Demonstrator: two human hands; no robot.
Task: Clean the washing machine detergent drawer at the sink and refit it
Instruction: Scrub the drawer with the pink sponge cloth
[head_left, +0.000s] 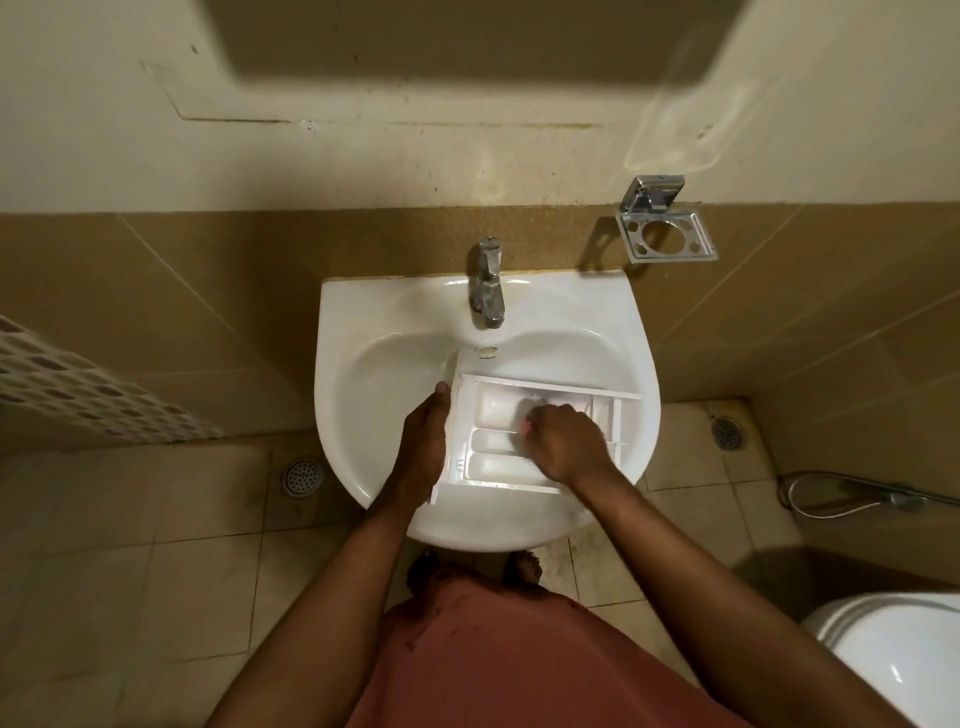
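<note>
The white detergent drawer (496, 457) lies across the bowl of the white sink (374, 384), its compartments facing up. My left hand (423, 439) grips the drawer's left end panel, thumb up at its top corner. My right hand (563, 441) is curled inside the drawer over the middle compartments, holding a small pink thing (525, 427) against the plastic; most of that thing is hidden under my fingers. The chrome tap (488, 283) stands at the back of the sink, and no water stream is visible.
A chrome holder (665, 223) is fixed to the tiled wall at the right. Floor drains (301, 478) sit left and right of the sink. A spray hose (857, 499) lies on the floor and a white toilet (904, 660) is at bottom right.
</note>
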